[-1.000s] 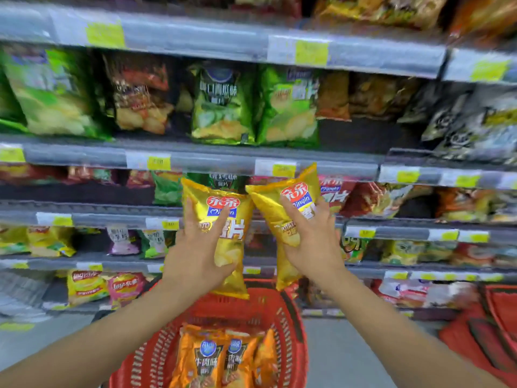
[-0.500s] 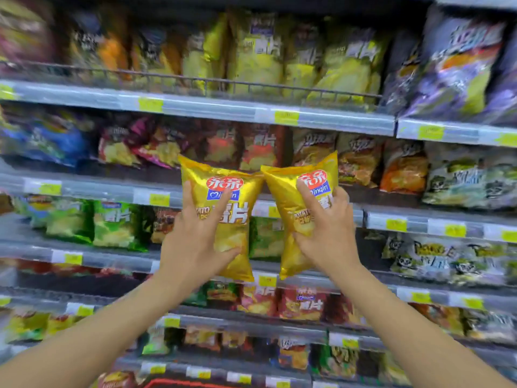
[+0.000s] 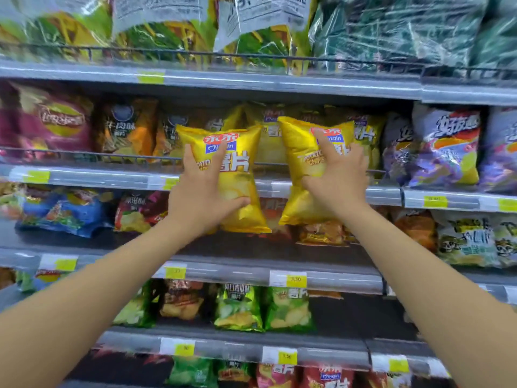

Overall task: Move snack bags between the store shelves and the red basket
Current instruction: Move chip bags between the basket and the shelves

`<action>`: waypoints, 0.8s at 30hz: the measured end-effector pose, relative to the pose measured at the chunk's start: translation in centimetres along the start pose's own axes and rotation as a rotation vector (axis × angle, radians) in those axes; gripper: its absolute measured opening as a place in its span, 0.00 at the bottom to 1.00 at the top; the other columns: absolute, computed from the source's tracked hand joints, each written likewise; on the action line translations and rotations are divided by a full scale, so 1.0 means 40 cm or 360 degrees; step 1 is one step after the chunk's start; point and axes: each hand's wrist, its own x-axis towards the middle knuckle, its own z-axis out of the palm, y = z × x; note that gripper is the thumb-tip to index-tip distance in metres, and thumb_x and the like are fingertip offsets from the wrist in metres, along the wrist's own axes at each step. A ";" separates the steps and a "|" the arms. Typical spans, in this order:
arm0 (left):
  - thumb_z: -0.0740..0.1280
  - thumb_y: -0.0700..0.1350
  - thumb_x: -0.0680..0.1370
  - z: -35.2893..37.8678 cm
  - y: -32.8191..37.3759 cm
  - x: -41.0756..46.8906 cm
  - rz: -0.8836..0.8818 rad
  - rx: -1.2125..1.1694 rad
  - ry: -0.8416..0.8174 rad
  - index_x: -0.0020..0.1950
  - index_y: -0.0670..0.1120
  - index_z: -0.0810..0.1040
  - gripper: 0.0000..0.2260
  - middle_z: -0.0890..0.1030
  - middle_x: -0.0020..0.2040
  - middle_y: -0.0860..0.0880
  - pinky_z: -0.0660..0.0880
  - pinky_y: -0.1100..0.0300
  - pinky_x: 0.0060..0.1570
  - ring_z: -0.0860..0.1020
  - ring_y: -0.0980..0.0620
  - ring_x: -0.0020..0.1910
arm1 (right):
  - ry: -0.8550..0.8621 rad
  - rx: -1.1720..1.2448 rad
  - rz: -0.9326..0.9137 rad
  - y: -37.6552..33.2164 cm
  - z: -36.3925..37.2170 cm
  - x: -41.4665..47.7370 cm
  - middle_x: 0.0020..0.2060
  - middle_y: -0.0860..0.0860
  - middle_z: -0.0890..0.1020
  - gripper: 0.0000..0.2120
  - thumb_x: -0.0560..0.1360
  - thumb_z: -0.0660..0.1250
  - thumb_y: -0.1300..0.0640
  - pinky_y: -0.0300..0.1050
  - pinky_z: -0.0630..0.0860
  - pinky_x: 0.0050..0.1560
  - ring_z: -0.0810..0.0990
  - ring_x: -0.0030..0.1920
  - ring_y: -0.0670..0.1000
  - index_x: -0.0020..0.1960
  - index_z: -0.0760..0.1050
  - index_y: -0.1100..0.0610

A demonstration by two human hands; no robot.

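My left hand (image 3: pixel 200 196) grips a yellow potato-chip bag (image 3: pixel 236 152) from the front, held upright. My right hand (image 3: pixel 337 175) grips a second, matching yellow chip bag (image 3: pixel 300 152). Both bags are raised in front of a shelf row (image 3: pixel 84 179) where more of the same yellow bags (image 3: pixel 268 127) stand behind a wire rail. The two held bags hang side by side, slightly apart, overlapping the shelf's front edge. The red basket is out of view.
Store shelves fill the view. Orange bags (image 3: pixel 126 130) and a purple bag (image 3: pixel 53 119) stand left of the yellow row, purple-white bags (image 3: pixel 444 147) to the right. Green bags (image 3: pixel 237 306) sit two shelves lower. The shelf directly under the held bags has dark bare room (image 3: pixel 223 247).
Both hands have lifted the yellow bags upward to a higher shelf row. The view has tilted up, and the red basket has dropped out of sight.
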 end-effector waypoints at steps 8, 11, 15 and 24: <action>0.68 0.71 0.67 -0.005 -0.067 0.261 0.0023 -0.0103 -0.0137 0.76 0.65 0.43 0.47 0.49 0.77 0.36 0.69 0.45 0.62 0.70 0.34 0.67 | -0.0132 0.0136 0.0429 -0.050 0.033 0.224 0.71 0.61 0.60 0.34 0.71 0.67 0.47 0.59 0.61 0.70 0.61 0.71 0.63 0.73 0.57 0.34; 0.70 0.66 0.69 0.021 -0.076 0.346 0.0084 -0.0203 -0.0131 0.77 0.62 0.46 0.45 0.48 0.77 0.36 0.68 0.44 0.63 0.70 0.31 0.65 | -0.0070 0.0093 0.0521 -0.062 0.060 0.279 0.70 0.61 0.60 0.34 0.71 0.67 0.48 0.59 0.60 0.68 0.60 0.70 0.64 0.73 0.59 0.35; 0.69 0.60 0.73 0.063 -0.066 0.438 0.0166 -0.0237 -0.0106 0.78 0.55 0.51 0.41 0.48 0.75 0.33 0.66 0.44 0.65 0.66 0.26 0.66 | 0.0025 -0.0046 0.0451 -0.083 0.115 0.346 0.68 0.61 0.62 0.32 0.71 0.65 0.50 0.59 0.63 0.65 0.61 0.67 0.65 0.73 0.62 0.41; 0.66 0.60 0.75 0.236 -0.110 0.451 0.0165 -0.0224 -0.0222 0.74 0.61 0.29 0.46 0.29 0.74 0.36 0.66 0.45 0.66 0.57 0.24 0.70 | 0.0229 -0.0691 0.0069 -0.044 0.269 0.313 0.73 0.66 0.52 0.39 0.74 0.66 0.43 0.65 0.61 0.64 0.56 0.71 0.65 0.77 0.46 0.41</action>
